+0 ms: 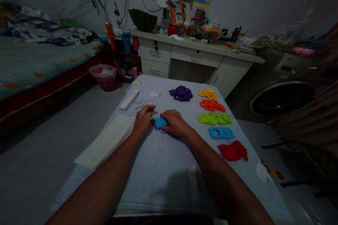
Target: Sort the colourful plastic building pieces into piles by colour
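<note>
A light blue notched interlocking piece [160, 122] is held near the middle of the table, between the thumb and fingers of my right hand [174, 122]. A dark red notched piece [152, 122] shows at its left edge; whether the two are joined I cannot tell. My left hand [143, 119] is just to the left, fingers loosely curved and apart, nothing visible in its grasp. On the right lie piles of similar pieces: yellow [208, 93], orange [212, 105], lime green [214, 118], blue [221, 133] and red [233, 150]. A purple pile [181, 93] is farther back.
A white oblong box [129, 100] and a cream sheet [105, 142] lie along the left of the cloth-covered table [158, 182]. Behind stands a cluttered desk [196, 56]. A washing machine [280, 84] is at right, a bed [39, 63] and pink bin [105, 79] at left.
</note>
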Demonstrator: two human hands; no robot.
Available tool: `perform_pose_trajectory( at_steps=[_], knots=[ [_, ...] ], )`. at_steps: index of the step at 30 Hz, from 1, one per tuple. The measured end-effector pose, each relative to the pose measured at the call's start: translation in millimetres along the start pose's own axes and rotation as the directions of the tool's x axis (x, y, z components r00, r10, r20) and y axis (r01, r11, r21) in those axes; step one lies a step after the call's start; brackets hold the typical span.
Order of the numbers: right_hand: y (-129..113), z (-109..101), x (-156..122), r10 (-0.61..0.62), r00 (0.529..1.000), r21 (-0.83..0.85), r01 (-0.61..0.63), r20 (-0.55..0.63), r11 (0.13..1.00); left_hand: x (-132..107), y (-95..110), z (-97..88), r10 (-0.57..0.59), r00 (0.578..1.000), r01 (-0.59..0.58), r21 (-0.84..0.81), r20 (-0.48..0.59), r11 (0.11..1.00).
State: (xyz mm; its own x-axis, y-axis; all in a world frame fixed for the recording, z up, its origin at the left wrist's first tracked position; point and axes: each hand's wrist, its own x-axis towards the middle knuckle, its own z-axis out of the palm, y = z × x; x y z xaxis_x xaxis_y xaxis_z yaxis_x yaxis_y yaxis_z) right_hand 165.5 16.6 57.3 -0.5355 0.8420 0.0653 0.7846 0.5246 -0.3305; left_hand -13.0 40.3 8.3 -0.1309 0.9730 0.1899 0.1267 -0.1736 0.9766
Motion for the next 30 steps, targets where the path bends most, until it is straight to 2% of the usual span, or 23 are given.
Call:
perform_pose_trajectory(
  at_steps=[4,9,12,16,20,23,27,30],
  knots=[
    [10.1,-19.1,-15.4,0.059,0.997,0.003,-0.059,-0.053,0.998,-3.4,1.2,-1.2,0.113,0.976,-0.158,0.248,0.187,0.956],
    [39.3,-50.3,-55.9,0.127,0.980,0.043,-0.122,-0.155,0.992,-5.7,1.9,-1.7,0.176,0.892,-0.384,0.490,0.417,0.783],
    [66.2,-70.1,-91.1,0.229,0.951,0.048,-0.223,-0.208,0.974,-6.4,2.9,-2.8,0.162,0.860,-0.455,0.584,0.483,0.673],
    [108.1,-92.1,-144.6,0.398,0.897,0.043,-0.397,-0.194,0.917,-8.4,3.4,-5.0,0.131,0.865,-0.463,0.669,0.485,0.581],
    [143.1,-101.9,-191.9,0.516,0.841,0.055,-0.514,-0.166,0.856,-9.8,5.5,-7.1,0.083,0.860,-0.455,0.684,0.503,0.570],
    [159.4,-100.9,-213.3,0.590,0.796,0.063,-0.587,-0.138,0.807,-9.3,7.5,-9.1,0.062,0.843,-0.466,0.671,0.534,0.577],
    [170.6,-93.6,-223.0,0.640,0.763,0.050,-0.638,-0.093,0.768,-7.2,6.8,-11.6,0.086,0.823,-0.486,0.620,0.561,0.616],
    [174.5,-87.1,-222.8,0.639,0.766,0.055,-0.637,-0.067,0.769,-6.1,5.3,-12.6,0.090,0.812,-0.494,0.596,0.577,0.633]
  ],
)
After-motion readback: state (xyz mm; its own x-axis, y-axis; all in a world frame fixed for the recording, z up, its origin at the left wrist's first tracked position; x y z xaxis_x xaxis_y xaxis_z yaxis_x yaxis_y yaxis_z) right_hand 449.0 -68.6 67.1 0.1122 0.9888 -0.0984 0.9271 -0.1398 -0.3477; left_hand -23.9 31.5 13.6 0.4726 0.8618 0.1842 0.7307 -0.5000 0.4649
